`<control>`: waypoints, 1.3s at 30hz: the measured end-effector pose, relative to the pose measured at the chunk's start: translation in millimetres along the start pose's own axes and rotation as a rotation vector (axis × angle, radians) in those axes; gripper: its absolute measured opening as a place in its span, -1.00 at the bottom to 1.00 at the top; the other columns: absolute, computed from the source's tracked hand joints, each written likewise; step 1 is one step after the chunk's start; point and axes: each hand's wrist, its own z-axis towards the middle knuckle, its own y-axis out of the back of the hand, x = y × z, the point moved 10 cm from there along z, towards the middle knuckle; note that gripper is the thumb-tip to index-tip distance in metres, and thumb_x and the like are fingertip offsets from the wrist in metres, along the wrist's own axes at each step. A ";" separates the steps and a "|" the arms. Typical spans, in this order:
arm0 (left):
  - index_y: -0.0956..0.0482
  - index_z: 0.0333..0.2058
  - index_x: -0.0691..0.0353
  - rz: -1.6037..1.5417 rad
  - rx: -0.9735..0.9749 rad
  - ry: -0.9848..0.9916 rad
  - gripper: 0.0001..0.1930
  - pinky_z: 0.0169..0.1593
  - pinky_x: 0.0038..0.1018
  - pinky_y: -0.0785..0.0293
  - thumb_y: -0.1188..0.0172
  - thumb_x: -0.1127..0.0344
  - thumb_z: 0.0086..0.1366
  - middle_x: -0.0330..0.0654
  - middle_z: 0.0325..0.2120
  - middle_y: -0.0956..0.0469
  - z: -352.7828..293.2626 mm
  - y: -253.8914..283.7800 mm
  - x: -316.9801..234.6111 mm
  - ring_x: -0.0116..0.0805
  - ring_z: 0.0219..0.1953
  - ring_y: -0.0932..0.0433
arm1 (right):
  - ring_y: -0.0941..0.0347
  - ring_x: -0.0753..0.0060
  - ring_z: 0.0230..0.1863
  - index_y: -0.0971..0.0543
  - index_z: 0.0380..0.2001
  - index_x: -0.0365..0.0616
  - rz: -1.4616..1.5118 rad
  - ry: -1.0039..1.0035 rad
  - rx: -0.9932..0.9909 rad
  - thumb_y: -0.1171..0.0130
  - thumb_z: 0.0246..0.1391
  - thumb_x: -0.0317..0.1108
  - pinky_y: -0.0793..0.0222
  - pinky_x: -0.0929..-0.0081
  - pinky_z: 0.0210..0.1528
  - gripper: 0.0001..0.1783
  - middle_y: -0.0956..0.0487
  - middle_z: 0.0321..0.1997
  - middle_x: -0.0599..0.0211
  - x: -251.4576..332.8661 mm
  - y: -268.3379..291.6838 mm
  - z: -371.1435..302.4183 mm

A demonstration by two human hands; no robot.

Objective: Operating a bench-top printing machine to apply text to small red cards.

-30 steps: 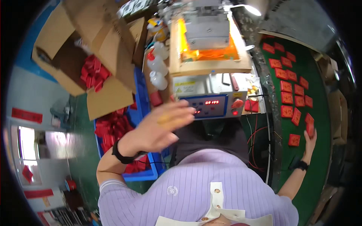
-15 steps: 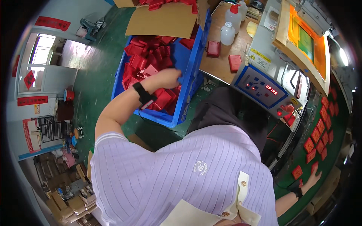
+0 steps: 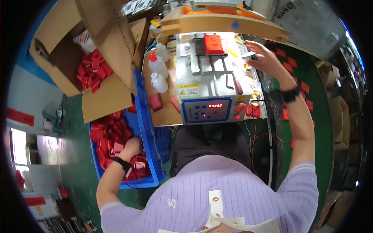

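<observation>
My left hand [image 3: 135,146] is down in the blue crate [image 3: 152,161], against its right side, among loose red plastic cases [image 3: 110,134]. Its fingers point away and are too dark to make out. My right hand [image 3: 264,60] is raised at the right side of a printing machine [image 3: 190,92], fingers and thumb apart, nothing in the grasp. Left of it, a red case with printed marks [image 3: 213,44] sits on the machine's metal fixture [image 3: 217,66], beneath the raised wooden screen frame [image 3: 229,26].
An open cardboard box [image 3: 62,73] with more red cases stands beyond the crate. White plastic bottles [image 3: 159,82] and a loose red case [image 3: 156,102] are on the wooden table. Several printed cases [image 3: 304,87] lie on the green surface at right.
My view has turned right toward the machine. The right hand has come from the printed cases on the green surface to the machine's side; the left hand remains in the crate.
</observation>
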 end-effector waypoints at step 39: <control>-0.44 -0.05 0.26 -0.913 -0.275 -0.225 -0.71 0.01 -0.56 -0.26 0.03 0.31 0.29 -0.23 -0.14 -0.48 150.5 341.8 -258.7 -0.47 -0.07 -0.39 | -0.44 0.61 -0.49 -0.33 0.01 -0.28 0.228 -0.688 -0.563 -0.13 0.05 -0.27 -0.37 0.67 -0.44 -0.51 -0.55 -0.41 0.30 -199.1 23.9 -276.0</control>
